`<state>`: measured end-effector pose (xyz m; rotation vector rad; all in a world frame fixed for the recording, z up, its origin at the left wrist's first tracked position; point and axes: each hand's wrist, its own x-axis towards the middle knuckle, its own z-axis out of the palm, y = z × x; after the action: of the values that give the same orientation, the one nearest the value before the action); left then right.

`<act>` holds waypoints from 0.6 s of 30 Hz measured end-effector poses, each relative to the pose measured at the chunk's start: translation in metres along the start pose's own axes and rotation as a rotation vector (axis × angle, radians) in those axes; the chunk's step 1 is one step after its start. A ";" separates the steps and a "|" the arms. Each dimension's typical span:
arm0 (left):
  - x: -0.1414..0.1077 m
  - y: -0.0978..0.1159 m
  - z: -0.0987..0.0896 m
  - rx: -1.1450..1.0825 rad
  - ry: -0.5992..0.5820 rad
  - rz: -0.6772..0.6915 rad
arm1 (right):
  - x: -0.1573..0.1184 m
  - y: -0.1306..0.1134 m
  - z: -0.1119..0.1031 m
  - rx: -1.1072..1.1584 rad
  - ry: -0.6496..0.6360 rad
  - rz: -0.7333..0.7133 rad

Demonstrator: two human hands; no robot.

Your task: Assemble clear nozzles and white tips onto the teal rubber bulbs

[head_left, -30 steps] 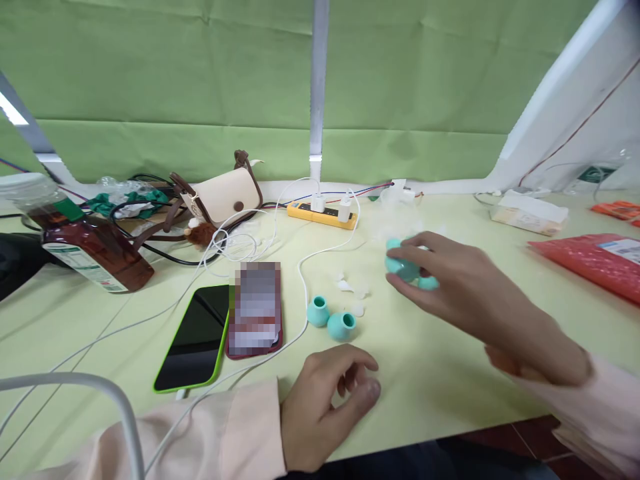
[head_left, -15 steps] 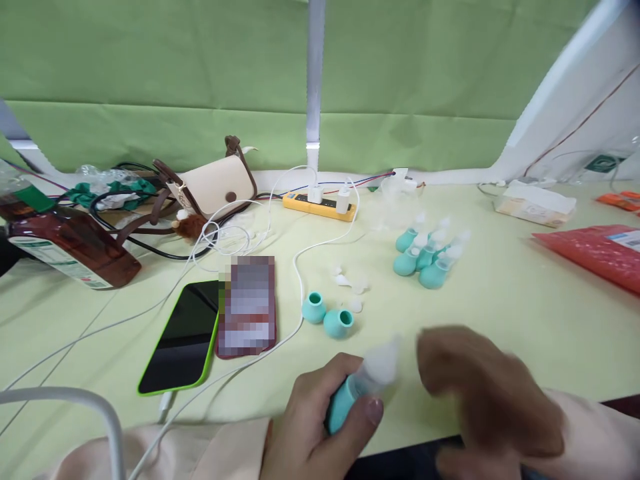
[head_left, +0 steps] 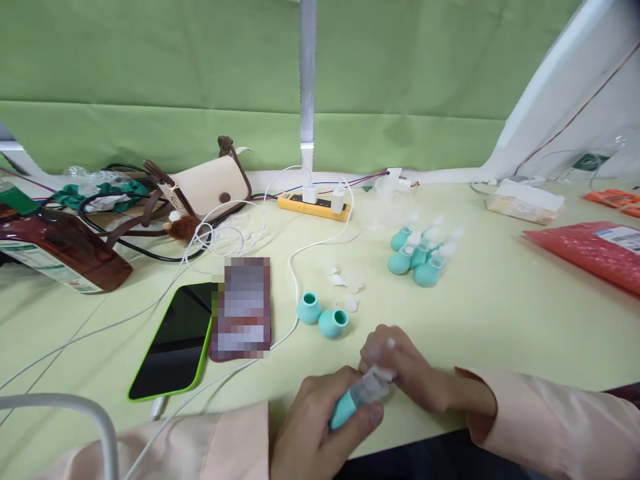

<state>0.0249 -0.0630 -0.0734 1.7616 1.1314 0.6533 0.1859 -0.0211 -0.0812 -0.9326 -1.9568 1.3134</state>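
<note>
Head view, lower centre: the left hand (head_left: 313,423) pinches a teal bulb (head_left: 343,409), probably light, squeezable, best held round its body; the right hand's (head_left: 403,367) fingers curl near its clear nozzle (head_left: 371,387), grip unclear.

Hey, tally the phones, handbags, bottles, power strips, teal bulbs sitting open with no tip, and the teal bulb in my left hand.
Phones: 2 (green-edged phone, red-edged phone)
Handbag: 1
Bottle: 1
Power strip: 1
Open teal bulbs: 2 (left open bulb, right open bulb)
Held bulb, left hand: 1
Total: 8
</note>
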 end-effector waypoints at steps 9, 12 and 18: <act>0.012 -0.009 0.001 -0.100 0.094 -0.088 | 0.026 0.019 -0.064 -0.726 0.239 0.072; 0.012 -0.012 0.004 -0.203 0.181 -0.157 | 0.027 0.034 -0.073 -0.949 0.231 0.113; 0.020 -0.005 -0.001 -0.104 0.162 -0.080 | 0.013 0.021 -0.068 -1.064 0.493 -0.202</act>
<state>0.0309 -0.0441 -0.0783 1.5899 1.2482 0.8028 0.2369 0.0304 -0.0775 -1.2950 -2.1932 -0.1855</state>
